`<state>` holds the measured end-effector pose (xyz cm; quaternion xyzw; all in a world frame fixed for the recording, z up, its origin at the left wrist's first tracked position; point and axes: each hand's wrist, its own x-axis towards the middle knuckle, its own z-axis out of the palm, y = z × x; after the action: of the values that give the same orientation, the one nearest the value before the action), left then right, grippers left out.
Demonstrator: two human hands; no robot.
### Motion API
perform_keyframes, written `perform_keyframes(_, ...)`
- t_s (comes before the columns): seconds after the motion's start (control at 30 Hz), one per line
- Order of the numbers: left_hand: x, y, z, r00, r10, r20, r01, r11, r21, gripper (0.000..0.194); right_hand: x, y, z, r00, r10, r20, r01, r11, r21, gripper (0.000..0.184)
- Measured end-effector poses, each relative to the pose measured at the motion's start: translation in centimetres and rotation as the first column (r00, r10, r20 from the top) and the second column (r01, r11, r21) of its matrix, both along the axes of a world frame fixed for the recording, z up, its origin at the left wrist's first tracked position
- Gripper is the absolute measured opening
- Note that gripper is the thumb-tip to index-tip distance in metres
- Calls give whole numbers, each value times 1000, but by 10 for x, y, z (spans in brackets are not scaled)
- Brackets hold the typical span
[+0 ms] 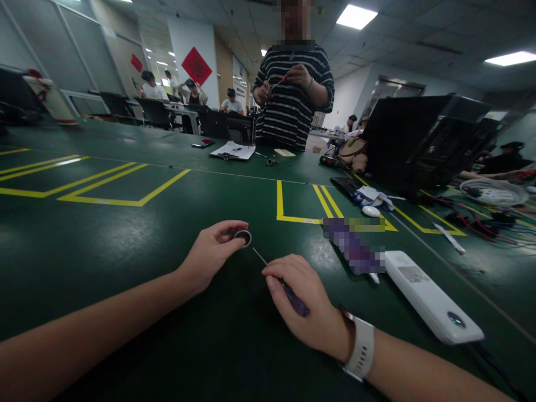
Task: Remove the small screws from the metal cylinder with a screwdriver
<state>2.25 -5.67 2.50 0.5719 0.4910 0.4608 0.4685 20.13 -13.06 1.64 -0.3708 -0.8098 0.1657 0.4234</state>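
Note:
My left hand (211, 251) pinches a small round ring-shaped part (244, 237) between thumb and fingers. The part has a pale rim and a dark inside, which faces toward me and to the right. In my right hand (299, 296) is a screwdriver (296, 300) with a dark purple handle and a thin metal shaft. Its tip points up and left, just short of the ring part and apart from it. Both hands are above the green table (188, 346). The fine detail inside the part is too small to make out.
Right of my hands lie a blurred purple packet (354, 245) and a long white device (431, 296) with a cable. Farther off are a white oval object (371, 211), a black case (422, 139) and papers (233, 150). A person (293, 95) stands opposite, holding a red-handled tool.

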Motion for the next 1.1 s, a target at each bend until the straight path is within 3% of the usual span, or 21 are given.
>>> perform_keyframes(0.1, -12, 17, -2, 999, 9, -42, -9, 1000, 6, 55, 0, 1, 2, 1000, -9, -11, 9, 999, -38, 15)
perform_keyframes(0.23, -33, 43, -10, 963, 73, -258, -23, 982, 189, 49, -1, 4, 5, 999, -21, -42, 16, 994, -105, 14)
perform_keyframes(0.33, -45, 54, -13, 865, 188, -466, 4, 924, 381, 42, -1, 9, 11, 998, -39, -58, 27, 980, -195, 16)
perform_keyframes(0.43, -46, 53, -10, 746, 259, -613, 71, 885, 460, 39, -4, 18, 17, 985, -74, -158, 19, 945, -326, 19)
perform_keyframes(0.57, -39, 44, -6, 704, 240, -668, 168, 858, 485, 31, -14, 33, 20, 890, -155, -428, -71, 881, -468, 19)
perform_keyframes(0.73, -30, 35, -11, 699, 191, -689, 171, 891, 421, 32, -29, 39, 16, 673, -209, -709, -213, 863, -457, 17)
perform_keyframes(0.87, -27, 30, -12, 706, 88, -703, 189, 933, 306, 24, -33, 34, 10, 586, -212, -782, -315, 830, -461, 17)
perform_keyframes(1.1, -19, 16, -13, 696, -5, -718, 333, 888, 316, 21, -29, 34, -3, 500, -196, -844, -392, 817, -422, 16)
